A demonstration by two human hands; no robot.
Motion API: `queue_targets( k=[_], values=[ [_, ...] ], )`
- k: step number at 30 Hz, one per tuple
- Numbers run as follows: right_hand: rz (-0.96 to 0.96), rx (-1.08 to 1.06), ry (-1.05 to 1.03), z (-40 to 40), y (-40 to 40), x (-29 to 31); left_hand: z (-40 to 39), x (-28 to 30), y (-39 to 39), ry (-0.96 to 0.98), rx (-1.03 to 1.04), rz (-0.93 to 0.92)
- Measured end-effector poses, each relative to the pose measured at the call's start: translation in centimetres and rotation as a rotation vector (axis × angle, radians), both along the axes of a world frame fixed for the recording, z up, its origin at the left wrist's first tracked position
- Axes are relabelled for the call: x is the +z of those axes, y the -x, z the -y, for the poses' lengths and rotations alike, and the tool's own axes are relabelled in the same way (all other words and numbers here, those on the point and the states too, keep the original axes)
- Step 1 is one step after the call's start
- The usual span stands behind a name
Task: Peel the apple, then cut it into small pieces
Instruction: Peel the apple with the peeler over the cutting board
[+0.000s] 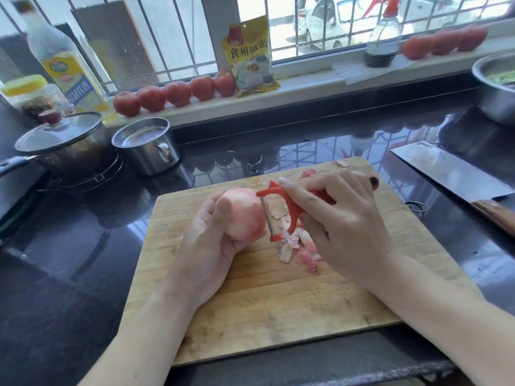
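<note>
My left hand point(206, 246) grips a pale pink apple point(245, 213) over the wooden cutting board point(264, 310), thumb lying across its top. Much of the apple's visible side is bare of skin. My right hand point(342, 227) holds a red Y-shaped peeler point(281, 210), and its metal blade lies against the apple's right side. A pile of pink and white peel strips point(299, 247) sits on the board just below the peeler, partly hidden by my right hand. A few more peel scraps point(308, 171) lie near the board's far edge.
A cleaver point(451, 174) with a wooden handle lies on the dark counter to the right of the board. A lidded pot point(67, 140) and a steel cup point(147, 146) stand at the left. Tomatoes point(178, 93), bottles and a yellow packet point(252, 57) line the windowsill. A steel bowl point(496, 87) sits far right.
</note>
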State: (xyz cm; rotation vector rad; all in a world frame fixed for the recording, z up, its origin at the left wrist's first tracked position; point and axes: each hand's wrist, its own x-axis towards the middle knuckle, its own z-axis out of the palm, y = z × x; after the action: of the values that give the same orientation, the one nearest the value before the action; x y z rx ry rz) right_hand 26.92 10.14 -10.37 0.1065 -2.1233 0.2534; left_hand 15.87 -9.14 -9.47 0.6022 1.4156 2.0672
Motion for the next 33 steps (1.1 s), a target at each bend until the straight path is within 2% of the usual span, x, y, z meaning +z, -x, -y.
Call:
queue_targets(
  k=[4,12,16,20,23,25,28,30,33],
  values=[
    [-0.007,-0.012,-0.073,0.5,0.0,0.0,-0.1,0.0,-0.3,0.026,0.006,-0.035],
    [0.101,-0.109,0.021,-0.2,0.4,-0.5,0.4,-0.1,-0.1,-0.019,-0.032,0.032],
    [0.24,-0.267,0.101,-2.0,0.8,-0.8,0.8,0.3,-0.1,-0.108,-0.078,0.148],
    [0.219,-0.347,0.097,-2.1,0.6,-0.7,0.5,0.4,-0.2,-0.131,-0.095,0.253],
    [0.214,-0.36,0.048,-1.8,0.4,-0.9,0.5,0.3,-0.1,-0.126,-0.074,0.266],
    [0.16,-0.35,0.057,-1.9,0.4,-0.8,0.5,0.3,-0.1,-0.133,-0.07,0.28],
    [0.028,-0.207,0.063,-1.3,0.3,-0.4,0.4,0.0,0.1,-0.106,-0.062,0.269],
    [0.004,-0.103,-0.008,-0.3,0.2,-0.3,0.3,-0.1,0.2,-0.074,-0.063,0.244],
    [0.026,-0.054,-0.139,0.6,0.0,-0.3,0.1,0.1,0.1,-0.054,-0.085,0.208]
  ],
)
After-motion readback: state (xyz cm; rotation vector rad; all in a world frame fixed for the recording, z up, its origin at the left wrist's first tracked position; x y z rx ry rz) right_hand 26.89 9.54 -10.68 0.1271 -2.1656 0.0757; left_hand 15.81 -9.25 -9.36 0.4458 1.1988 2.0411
